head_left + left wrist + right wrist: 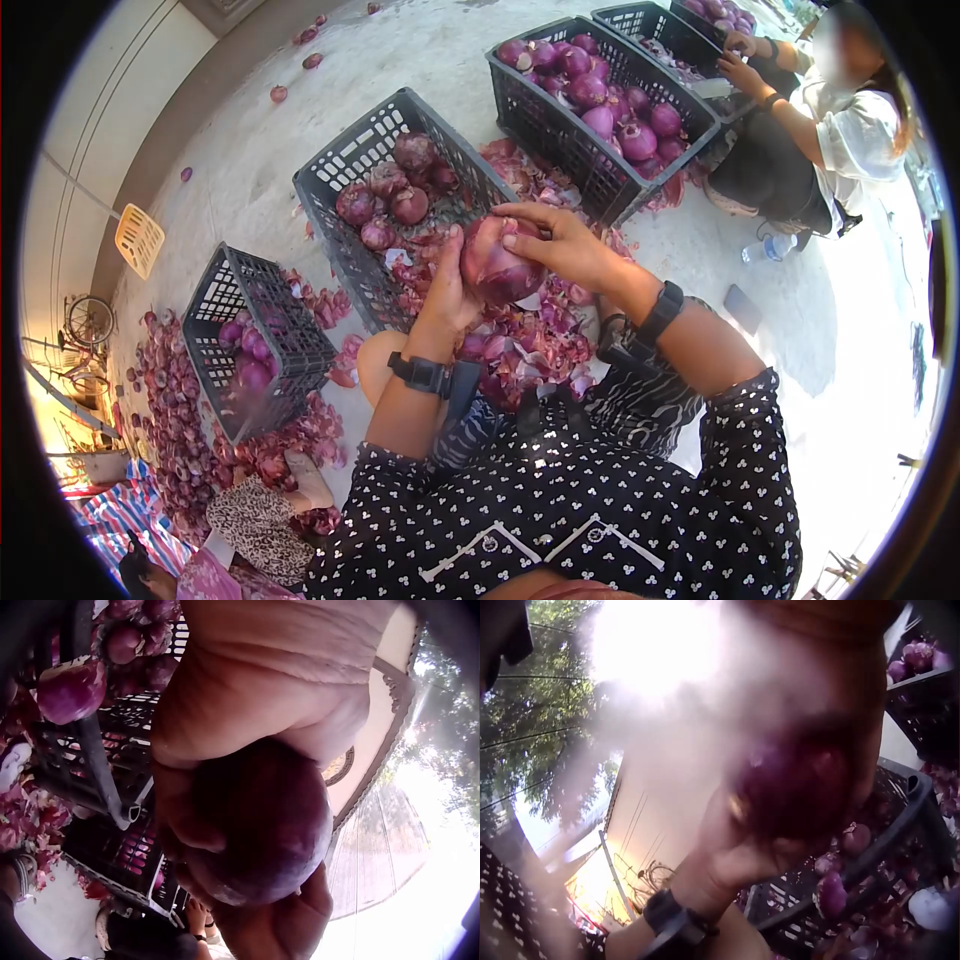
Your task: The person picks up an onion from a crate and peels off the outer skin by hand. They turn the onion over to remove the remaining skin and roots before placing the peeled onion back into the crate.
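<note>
A large purple onion (500, 262) is held between both hands above a heap of loose skins (530, 345). The left hand (452, 285) grips it from its left side, and the right hand (565, 245) curls over its top right with the thumb on its surface. In the left wrist view the onion (262, 825) rests in the left palm (262, 712), with right-hand fingers beneath it. Glare blurs the right wrist view, where the onion (795, 784) looks dark above the left hand (742, 859).
A black crate (345, 265) with several onions stands just ahead. Another full crate (560, 125) is at upper right, a smaller one (290, 350) at left beside a pile of small onions (165, 400). A person in a white shirt (860, 135) sits at upper right.
</note>
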A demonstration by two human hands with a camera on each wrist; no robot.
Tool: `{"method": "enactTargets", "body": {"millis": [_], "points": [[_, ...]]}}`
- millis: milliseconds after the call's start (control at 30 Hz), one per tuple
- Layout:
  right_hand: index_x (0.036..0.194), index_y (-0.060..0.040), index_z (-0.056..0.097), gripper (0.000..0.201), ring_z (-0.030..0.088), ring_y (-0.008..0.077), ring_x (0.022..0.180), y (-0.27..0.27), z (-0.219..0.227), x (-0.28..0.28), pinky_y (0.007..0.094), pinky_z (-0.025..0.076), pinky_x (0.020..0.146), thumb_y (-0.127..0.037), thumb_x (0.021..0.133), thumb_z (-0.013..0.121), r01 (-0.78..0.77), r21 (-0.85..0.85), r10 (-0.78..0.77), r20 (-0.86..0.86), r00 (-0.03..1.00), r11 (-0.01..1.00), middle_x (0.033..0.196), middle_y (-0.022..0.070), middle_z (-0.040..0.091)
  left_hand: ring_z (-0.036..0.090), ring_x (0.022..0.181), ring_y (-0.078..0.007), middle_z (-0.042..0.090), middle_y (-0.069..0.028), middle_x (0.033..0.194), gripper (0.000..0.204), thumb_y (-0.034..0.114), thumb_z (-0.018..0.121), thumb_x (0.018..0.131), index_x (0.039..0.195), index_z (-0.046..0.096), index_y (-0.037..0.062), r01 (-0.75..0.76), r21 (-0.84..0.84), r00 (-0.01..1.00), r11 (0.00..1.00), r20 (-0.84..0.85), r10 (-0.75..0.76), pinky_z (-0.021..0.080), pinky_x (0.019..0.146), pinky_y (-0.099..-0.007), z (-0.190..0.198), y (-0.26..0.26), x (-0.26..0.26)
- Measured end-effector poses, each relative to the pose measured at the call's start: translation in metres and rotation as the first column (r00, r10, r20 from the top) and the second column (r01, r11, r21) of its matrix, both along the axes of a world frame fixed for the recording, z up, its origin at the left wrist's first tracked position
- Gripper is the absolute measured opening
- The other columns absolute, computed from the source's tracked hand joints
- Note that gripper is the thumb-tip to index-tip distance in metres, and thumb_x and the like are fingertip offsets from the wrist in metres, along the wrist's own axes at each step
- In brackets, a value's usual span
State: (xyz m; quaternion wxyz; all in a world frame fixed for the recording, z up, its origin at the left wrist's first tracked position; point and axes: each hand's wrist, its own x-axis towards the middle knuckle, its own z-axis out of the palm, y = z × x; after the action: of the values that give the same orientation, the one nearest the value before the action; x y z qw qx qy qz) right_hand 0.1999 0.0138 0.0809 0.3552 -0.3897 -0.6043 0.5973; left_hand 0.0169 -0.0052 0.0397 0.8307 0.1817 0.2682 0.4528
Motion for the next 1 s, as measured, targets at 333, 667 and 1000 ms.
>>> {"method": "enactTargets", "body": {"millis": [333,667,1000], "points": [[0.125,-0.0041,0.052,0.038,0.06,0.0177,0.09,-0.048,0.01,0.0,0.0328,0.053,0.072,-0.022,0.092,0.055,0.347,-0.298,-0.39,-0.097,0.916,0.889,0.11,0.0102,0.06,0.052,0.112,-0.022,0.052,-0.0098,0.124,0.051,0.036,0.057,0.088,0.124,0.045,0.0035,0.038,0.501,0.986,0.865,-0.16,0.049,0.046,0.093,-0.0371,0.012,-0.012,0.009],[0.134,-0.0164,0.04,0.059,0.053,0.0275,0.113,-0.061,0.013,0.007,0.0494,0.053,0.078,-0.053,0.089,0.051,-0.086,-0.51,-0.103,-0.331,0.938,0.856,0.13,0.0066,0.048,0.051,0.113,-0.0205,0.055,-0.0097,0.121,0.048,0.042,0.049,0.091,0.123,0.052,0.006,0.111,0.589,0.992,0.8,-0.111,-0.056,0.041,0.098,-0.0345,0.024,-0.03,0.008],[0.125,-0.0081,0.045,0.05,0.061,0.0263,0.099,-0.039,-0.057,0.005,0.0512,0.055,0.071,-0.036,0.087,0.063,0.038,-0.575,-0.325,-0.407,0.854,0.818,0.116,0.0111,0.055,0.049,0.112,-0.0207,0.051,-0.0164,0.122,0.053,0.017,0.059,0.087,0.133,0.037,0.0005,0.085,0.427,0.811,0.9,-0.554,0.186,0.043,0.093,-0.0317,-0.011,-0.027,0.006]]}}
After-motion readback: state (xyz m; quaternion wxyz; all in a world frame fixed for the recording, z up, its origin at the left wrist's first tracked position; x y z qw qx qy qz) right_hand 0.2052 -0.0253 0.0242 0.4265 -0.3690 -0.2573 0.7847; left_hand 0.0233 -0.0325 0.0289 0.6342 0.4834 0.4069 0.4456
